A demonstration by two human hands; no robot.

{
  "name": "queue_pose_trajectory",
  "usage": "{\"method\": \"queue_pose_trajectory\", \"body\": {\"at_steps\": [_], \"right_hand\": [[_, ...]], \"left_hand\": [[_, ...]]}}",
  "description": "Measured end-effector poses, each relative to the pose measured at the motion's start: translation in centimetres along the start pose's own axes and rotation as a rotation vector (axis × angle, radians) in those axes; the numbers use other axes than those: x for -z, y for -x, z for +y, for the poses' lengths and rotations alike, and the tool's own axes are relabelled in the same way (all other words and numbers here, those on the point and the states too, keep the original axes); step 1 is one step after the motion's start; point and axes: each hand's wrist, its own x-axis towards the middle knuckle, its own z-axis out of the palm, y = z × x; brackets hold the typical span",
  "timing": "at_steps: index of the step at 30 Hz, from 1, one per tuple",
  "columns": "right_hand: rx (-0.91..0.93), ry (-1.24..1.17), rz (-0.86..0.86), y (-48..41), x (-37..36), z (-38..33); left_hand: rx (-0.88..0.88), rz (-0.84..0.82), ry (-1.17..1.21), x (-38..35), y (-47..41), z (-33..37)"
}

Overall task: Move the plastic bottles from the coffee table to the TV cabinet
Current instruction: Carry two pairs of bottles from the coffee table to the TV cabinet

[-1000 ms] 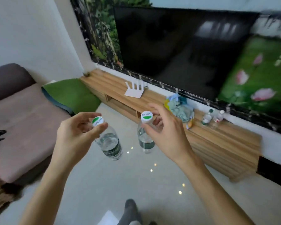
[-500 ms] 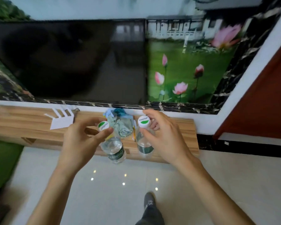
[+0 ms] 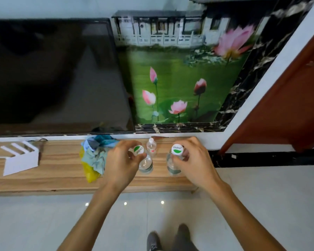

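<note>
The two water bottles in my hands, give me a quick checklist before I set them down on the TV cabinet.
1. Left hand grips left bottle near its cap: ok.
2. Right hand grips right bottle near its cap: ok.
3. Both bottles over the TV cabinet top: ok.
4. Bottoms touching the wood: cannot tell.
5. Clear of the small bottle behind: ok.
6. Crumpled cloth pile close beside the left hand: cannot tell if touching.

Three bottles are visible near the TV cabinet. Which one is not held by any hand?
The small bottle at the back, standing on the TV cabinet near the wall. The left hand and right hand each grip one green-capped bottle by the neck.
</note>
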Motion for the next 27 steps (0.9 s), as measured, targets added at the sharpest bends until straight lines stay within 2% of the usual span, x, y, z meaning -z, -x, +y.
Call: {"method": "queue_pose_trajectory", "body": {"at_steps": [3,6,14,19,27], "right_hand": [[-0.051,0.028,-0.02,-4.1,-0.5,3.4],[-0.125,0.053,-0.052,-8.5,-1.7,7.8],[-0.28,0.048,-0.263,-18.9,-6.5,19.9],[-0.276,0.111,-0.415,-23.3,-10.9,26.1],[-0.3,0.195,-0.55,-27.8,-18.7,32.6]], "left_hand": [[0.033,-0.026,0.01,-3.7,-3.8,-0.2],[0.192,-0.027,0.102,-8.2,-7.5,-1.4],[0.614,-0.053,0.227,-21.0,-15.2,-5.3],[0.703,-0.077,0.193,-28.7,-19.0,-9.0],[0.839,-0.082,0.154,-37.4,-22.7,-16.3]]}}
